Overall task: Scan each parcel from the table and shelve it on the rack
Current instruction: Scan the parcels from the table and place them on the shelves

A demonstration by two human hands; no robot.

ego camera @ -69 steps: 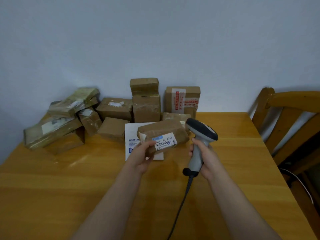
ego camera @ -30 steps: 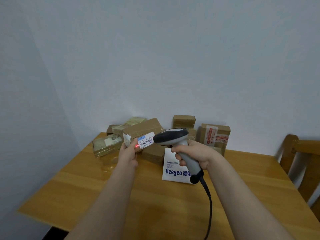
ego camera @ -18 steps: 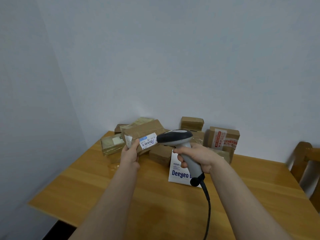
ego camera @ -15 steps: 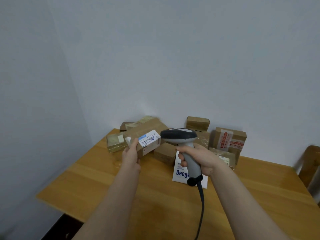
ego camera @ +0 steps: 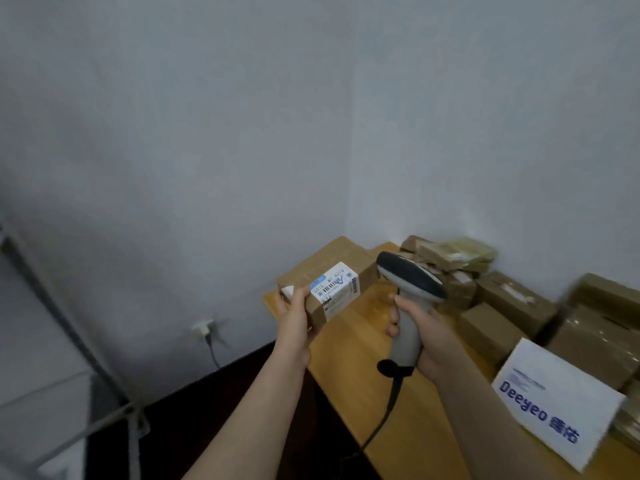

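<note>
Wooden table (ego camera: pixel 346 358) fills the view's four o'clock corner, with brown parcels (ego camera: pixel 512 299) piled along its far side at three o'clock and a white Deeyeo mailer (ego camera: pixel 554 400) at four. The left hand (ego camera: pixel 294 317) grips a labelled cardboard parcel (ego camera: pixel 332 268) in the air by the table's corner. At its three o'clock, the right hand (ego camera: pixel 429 337) wraps the barcode scanner (ego camera: pixel 408 282) by its handle.

Left hand (ego camera: pixel 294 318) is gripping a cardboard parcel (ego camera: pixel 329 278) by its end, barcode label (ego camera: pixel 335 285) facing up. Right hand (ego camera: pixel 427 336) holds the corded barcode scanner (ego camera: pixel 410 292) just beside it. More parcels (ego camera: pixel 512 299) and a white Deeyeo mailer (ego camera: pixel 557 400) sit on the wooden tabletop (ego camera: pixel 353 344).
</note>
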